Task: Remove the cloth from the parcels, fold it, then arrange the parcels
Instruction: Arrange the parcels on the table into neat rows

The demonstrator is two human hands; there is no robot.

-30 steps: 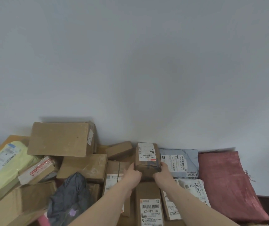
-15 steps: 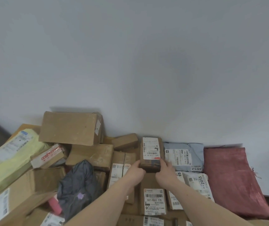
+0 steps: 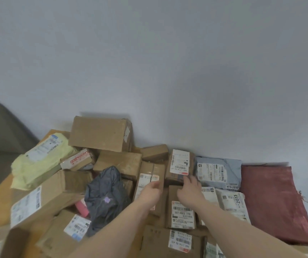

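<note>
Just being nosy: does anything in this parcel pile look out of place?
Yes: a crumpled dark grey bag slumps among the boxes, and the big box by the wall sits tilted. The red cloth lies neatly folded.

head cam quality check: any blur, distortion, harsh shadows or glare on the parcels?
Head view: motion blur smears the lower-left cardboard box and the left hand; the label on the small brown parcel is sharper but hardly readable. Wide-angle bending shows at the edges. Light is soft and dim; the big box casts a faint shadow on the wall. No glare.
</note>
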